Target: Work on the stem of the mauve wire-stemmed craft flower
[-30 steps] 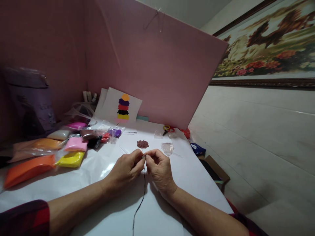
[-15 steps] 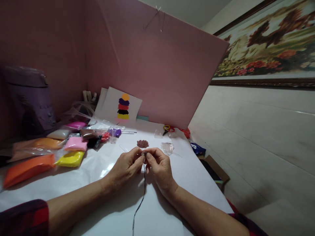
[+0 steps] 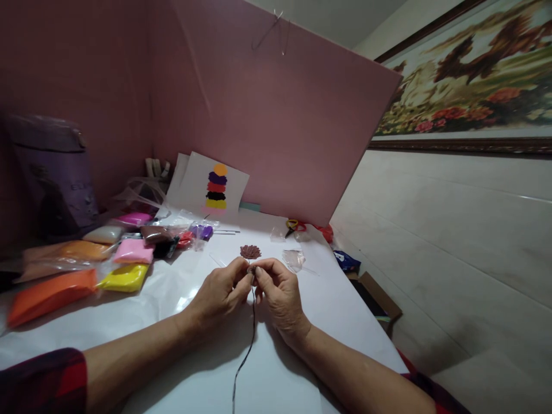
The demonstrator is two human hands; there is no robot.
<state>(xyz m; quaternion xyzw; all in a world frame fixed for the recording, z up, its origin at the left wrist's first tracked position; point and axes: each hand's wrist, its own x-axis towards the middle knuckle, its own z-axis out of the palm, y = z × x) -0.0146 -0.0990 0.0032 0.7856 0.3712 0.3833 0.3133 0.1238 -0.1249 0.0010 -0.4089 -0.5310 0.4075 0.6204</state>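
My left hand and my right hand meet fingertip to fingertip over the white table sheet. Both pinch the top of a thin dark wire stem that trails down toward me. Just above the fingertips sits a small brown clay flower head on that stem. Whether a small bit of clay lies between the fingers I cannot tell.
Packets of coloured clay lie at the left: orange, yellow, pink. A card with stacked colour blobs leans on the pink board. Scissors and a clear wrapper lie beyond my hands. A purple container stands far left.
Both hands slid slightly up the stem toward the flower head, the fingertips closing in just under it. Everything else has stayed in place.
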